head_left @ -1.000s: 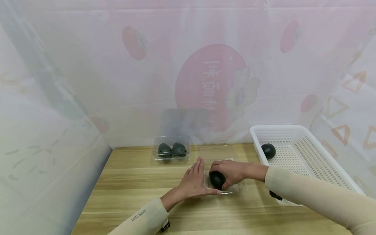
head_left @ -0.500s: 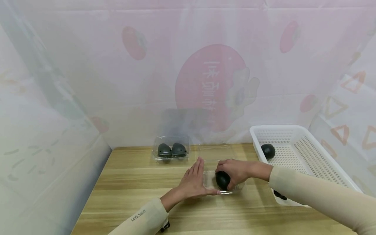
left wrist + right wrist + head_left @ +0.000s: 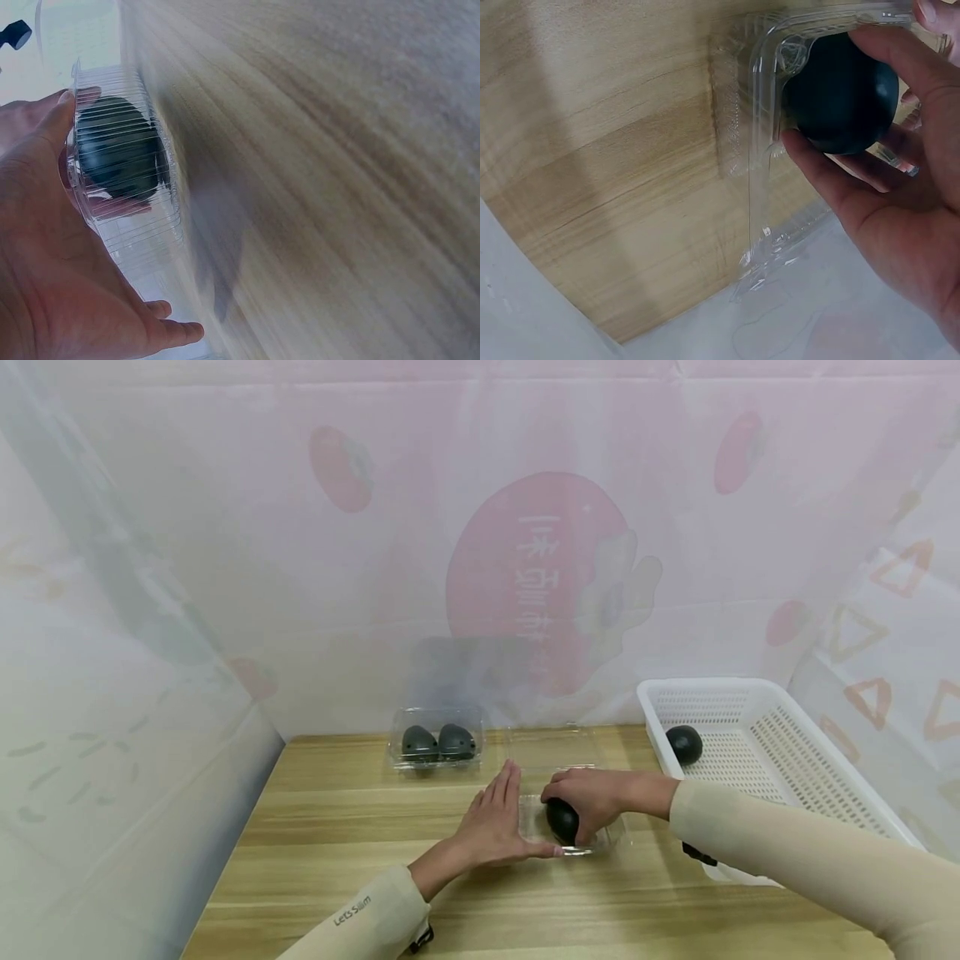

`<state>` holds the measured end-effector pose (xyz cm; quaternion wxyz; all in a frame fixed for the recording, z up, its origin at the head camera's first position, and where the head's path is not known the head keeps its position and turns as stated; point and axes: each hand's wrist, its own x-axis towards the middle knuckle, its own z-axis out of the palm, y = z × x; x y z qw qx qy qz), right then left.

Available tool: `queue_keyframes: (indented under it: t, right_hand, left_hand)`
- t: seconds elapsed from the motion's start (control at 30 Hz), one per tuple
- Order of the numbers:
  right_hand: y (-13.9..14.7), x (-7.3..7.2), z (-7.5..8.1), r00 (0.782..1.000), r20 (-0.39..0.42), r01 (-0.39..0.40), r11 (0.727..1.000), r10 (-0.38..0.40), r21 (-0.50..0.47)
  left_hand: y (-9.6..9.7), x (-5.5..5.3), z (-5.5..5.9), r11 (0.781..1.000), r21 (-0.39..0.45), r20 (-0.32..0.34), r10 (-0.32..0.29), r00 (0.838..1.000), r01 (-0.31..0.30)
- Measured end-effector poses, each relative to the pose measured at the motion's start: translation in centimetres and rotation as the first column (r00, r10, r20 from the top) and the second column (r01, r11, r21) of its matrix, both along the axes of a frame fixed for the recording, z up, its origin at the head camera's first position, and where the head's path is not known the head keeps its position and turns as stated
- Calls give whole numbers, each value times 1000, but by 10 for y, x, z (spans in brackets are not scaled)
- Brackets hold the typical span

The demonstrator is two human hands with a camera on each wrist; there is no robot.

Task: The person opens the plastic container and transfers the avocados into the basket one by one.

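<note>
My right hand (image 3: pixel 588 802) holds a dark, smooth, egg-shaped avocado (image 3: pixel 562 821) between thumb and fingers, inside the base of a clear plastic clamshell box (image 3: pixel 531 818). In the right wrist view the avocado (image 3: pixel 840 94) lies by the box's corner, with fingertips on both its sides. My left hand (image 3: pixel 491 827) is spread at the box's left side, fingers straight and thumb along the front rim. Through the ribbed wall of the box (image 3: pixel 124 232), the left wrist view shows the avocado (image 3: pixel 116 150). The open lid (image 3: pixel 555 747) lies behind the base.
A closed clear box (image 3: pixel 437 714) with two more dark avocados (image 3: pixel 457 742) stands at the back of the wooden table (image 3: pixel 337 835). At the right, a white perforated basket (image 3: pixel 817 752) contains one dark avocado (image 3: pixel 684 745). A printed curtain (image 3: pixel 375 577) surrounds the back and sides.
My right hand shifts the avocado a little rightward within the box, then slightly back to the left. The left hand stays in place.
</note>
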<state>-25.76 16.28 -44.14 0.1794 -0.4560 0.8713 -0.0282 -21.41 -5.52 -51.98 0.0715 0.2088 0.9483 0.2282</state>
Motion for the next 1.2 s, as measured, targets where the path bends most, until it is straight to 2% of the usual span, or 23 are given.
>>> queue_keyframes:
  t: [0.33, 0.5, 0.6, 0.73, 0.93, 1.1, 1.2]
  right_hand:
    - [-8, -4, -2, 999, 30, -22, 998, 20, 52]
    - [-10, -6, -6, 998, 21, -59, 995, 57, 85]
    - [-9, -8, -10, 996, -1, -87, 991, 88, 101]
    - [-8, -6, -12, 989, -50, -134, 987, 139, 90]
    - [-6, -4, -17, 973, -134, -178, 982, 186, 71]
    - [-4, -4, -20, 959, -187, -210, 977, 213, 40]
    - [-3, -4, -22, 958, -192, -215, 976, 214, 15]
  left_hand:
    - [0, 1, 2, 1000, -8, -10, -2, 1000, 2]
    - [0, 5, 11, 1000, -8, -2, 0, 1000, 0]
    - [0, 5, 11, 1000, -11, 2, -4, 1000, 4]
    - [0, 4, 6, 1000, -10, -5, -8, 1000, 8]
    - [-1, 6, 12, 1000, 15, -7, -11, 1000, 11]
    - [-1, 2, 4, 1000, -7, -17, -6, 1000, 6]
    - [0, 0, -1, 1000, -13, -22, -5, 1000, 5]
